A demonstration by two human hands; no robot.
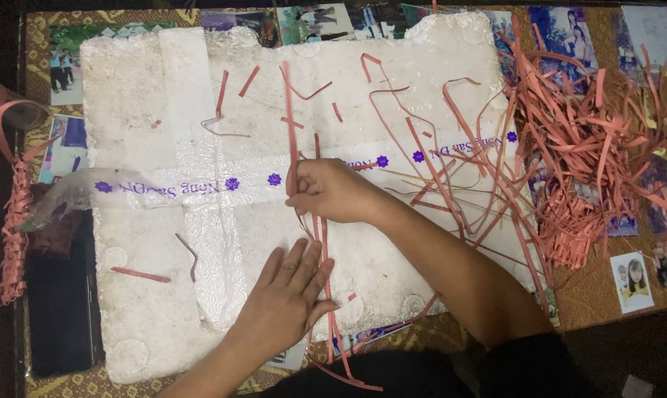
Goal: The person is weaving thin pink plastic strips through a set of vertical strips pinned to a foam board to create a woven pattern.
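While the head camera looks straight down, I see a rough white foam board [164,88], grainy and crumbly at its edges, lying flat across a woven mat [591,295] patterned in gold and brown. Clear glossy tape [200,184] with small purple flower marks crosses the board in shiny bands, one loose end curling off its left side.

My right hand [329,190] sits near the middle of the board, fingers drawn narrowly together and pinching several thin salmon-pink paper strips [293,125] that run straight up the foam from the fingertips. My left hand [289,295] lies palm down just below it, fingers spread wide and flat, pressing the lower ends of the same strips against the foam; it holds nothing.

More pink strips, long, narrow and curling, are scattered over the right half of the board, and a dense tangled heap of strips [591,140] rests to the right, over printed photographs [632,280] laid on the mat. At the left edge a crinkled, zigzag-folded pink chain [12,236] hangs down beside a dark flat phone [60,302], which lies just beside the board's lower left corner.
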